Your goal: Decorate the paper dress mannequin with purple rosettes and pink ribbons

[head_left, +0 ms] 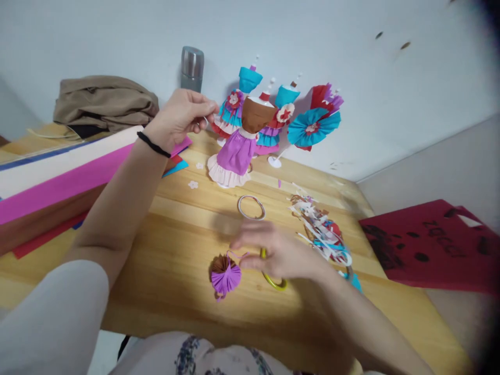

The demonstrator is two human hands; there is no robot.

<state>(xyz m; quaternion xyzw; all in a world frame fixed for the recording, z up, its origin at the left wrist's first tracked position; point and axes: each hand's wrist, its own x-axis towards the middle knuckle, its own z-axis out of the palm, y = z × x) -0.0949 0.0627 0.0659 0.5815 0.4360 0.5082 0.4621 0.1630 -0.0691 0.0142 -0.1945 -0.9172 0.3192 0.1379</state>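
My left hand (189,112) is raised over the back of the table, thumb and fingers pinched together. A small pale bit shows at the fingertips, too small to name. Close beside it stands a small dress form (236,148) with a brown top, purple skirt and pale ruffle. Low over the table, my slightly blurred right hand (269,250) has its thumb and fingers apart. Just left of its fingertips lies a pleated paper rosette (225,277), purple and brown, with a thin purple strip. Partly behind that hand is a yellow ring (279,285).
More dress forms (250,80) and a blue paper flower (314,127) stand along the wall. A white ring (252,207), paper scraps (318,224) and a red bag (429,245) are rightward. Colored paper sheets (66,166), folded cloth (105,101) and a bottle (192,67) are leftward.
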